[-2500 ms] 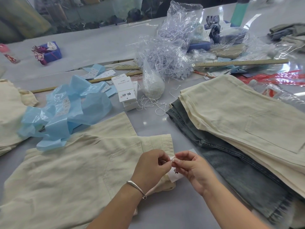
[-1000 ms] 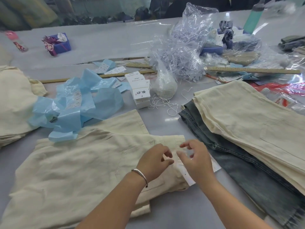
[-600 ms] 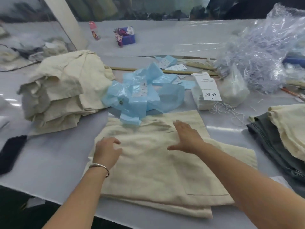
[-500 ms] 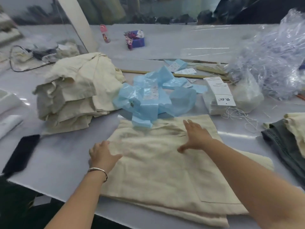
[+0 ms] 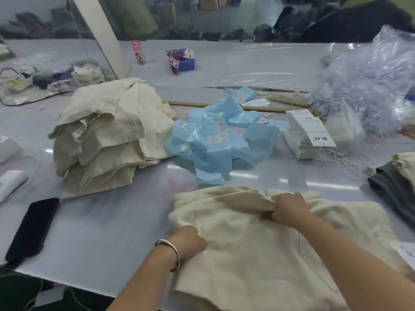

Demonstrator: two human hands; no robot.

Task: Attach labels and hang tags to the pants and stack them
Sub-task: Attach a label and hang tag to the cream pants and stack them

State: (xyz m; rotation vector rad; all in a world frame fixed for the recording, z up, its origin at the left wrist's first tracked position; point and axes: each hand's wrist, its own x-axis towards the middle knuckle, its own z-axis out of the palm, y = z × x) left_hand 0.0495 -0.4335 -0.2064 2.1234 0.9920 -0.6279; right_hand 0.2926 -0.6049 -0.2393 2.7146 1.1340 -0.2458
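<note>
Both hands are on the folded cream pants [image 5: 258,243] at the near table edge. Right hand [image 5: 289,209] pinches a raised ridge of cloth at the far side of the fold, fingers curled round it. Left hand [image 5: 187,241] is clenched on the near-left edge, thumb on top; its fingers look tucked under the cloth, though I can't see them.

Read: this is the lift-and-transfer step. No tag is visible on this pair from here, so I can't confirm tagging. Likely destination is the cream stack [image 5: 110,135] far-left on the table [image 5: 107,225] (the other pile [image 5: 397,176], at the right edge with a dark pair in it, is the alternative; can't tell which is "done").

How to do it well:
- Grip through all layers, not just the top ply. The right-hand pinch looks like the top layer only, so the fold may open on lift.
- Get the left fingers fully under the bundle before raising.
- Lift level, both hands together, so the legs don't slide out.
- Route clear of the blue plastic bags [image 5: 215,144] between the pants and the stack; dragging will snag them.
- Watch the black phone [image 5: 31,230] near the left edge and the hang tag pack [image 5: 307,135] with loose strings beside it.
- Land square on the stack, edges aligned. It already leans and looks ragged.
</note>
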